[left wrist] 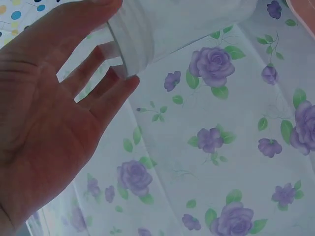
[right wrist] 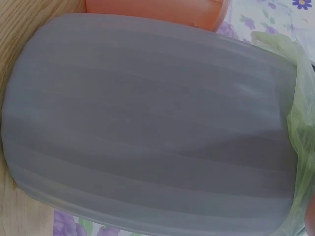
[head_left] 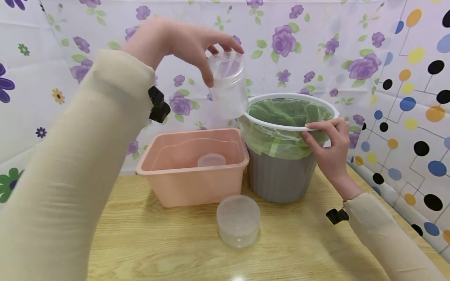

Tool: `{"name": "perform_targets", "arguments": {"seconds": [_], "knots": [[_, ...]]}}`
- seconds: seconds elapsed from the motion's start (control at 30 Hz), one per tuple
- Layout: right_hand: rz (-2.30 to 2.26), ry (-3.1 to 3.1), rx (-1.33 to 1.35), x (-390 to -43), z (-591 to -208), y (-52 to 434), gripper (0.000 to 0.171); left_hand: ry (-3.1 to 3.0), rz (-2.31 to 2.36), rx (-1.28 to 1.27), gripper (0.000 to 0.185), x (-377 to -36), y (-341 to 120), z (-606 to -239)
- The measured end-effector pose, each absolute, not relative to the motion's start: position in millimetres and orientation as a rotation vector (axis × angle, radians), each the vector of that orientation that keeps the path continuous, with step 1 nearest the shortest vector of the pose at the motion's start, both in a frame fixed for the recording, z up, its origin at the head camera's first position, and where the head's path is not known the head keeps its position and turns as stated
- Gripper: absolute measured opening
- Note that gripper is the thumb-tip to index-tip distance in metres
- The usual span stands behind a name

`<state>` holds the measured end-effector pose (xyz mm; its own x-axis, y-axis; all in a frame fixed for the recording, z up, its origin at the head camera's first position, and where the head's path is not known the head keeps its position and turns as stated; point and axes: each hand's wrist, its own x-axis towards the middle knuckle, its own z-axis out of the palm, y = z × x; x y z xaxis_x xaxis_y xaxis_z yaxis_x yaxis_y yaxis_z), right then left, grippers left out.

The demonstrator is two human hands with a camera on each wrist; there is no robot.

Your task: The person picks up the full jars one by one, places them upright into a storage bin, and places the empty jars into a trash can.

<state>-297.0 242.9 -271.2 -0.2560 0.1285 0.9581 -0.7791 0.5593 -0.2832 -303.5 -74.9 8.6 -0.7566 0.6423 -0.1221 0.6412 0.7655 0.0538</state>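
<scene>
My left hand (head_left: 190,45) grips a clear plastic jar (head_left: 230,93) by its lidded top, up in the air over the pink bin and left of the trash can's rim. In the left wrist view the fingers (left wrist: 115,96) curl round the end of the jar (left wrist: 182,24). With thumb and fingers, my right hand (head_left: 332,144) pinches the white rim (head_left: 293,127) of a grey trash can (head_left: 281,175). A green bag (head_left: 281,144) lines the can and hangs over its outside. The right wrist view is filled by the can's ribbed grey side (right wrist: 147,123).
The pink bin (head_left: 197,187) stands left of the can, with a clear round container (head_left: 211,160) inside. In front, a second clear round container (head_left: 238,222) sits on the wooden table (head_left: 158,242). Flowered cloth (head_left: 179,103) hangs behind, dotted cloth (head_left: 415,117) at the right.
</scene>
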Motion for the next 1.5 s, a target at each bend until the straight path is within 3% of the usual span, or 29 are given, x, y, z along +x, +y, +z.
{"name": "perform_targets", "arguments": {"seconds": [0.53, 1.13, 1.5], "knots": [[0.942, -1.614, 0.567, -311, -279, 250, 0.027, 2.932, 0.090, 1.191, 0.094, -326, -37, -23], [0.949, -1.603, 0.559, -311, -278, 249, 0.024, 2.800, -0.002, 1.116, 0.091, -347, 2, -40], [0.959, -1.597, 0.569, -290, -266, 233, 0.024, 2.814, 0.015, 1.150, 0.091, -350, 22, -53]]}}
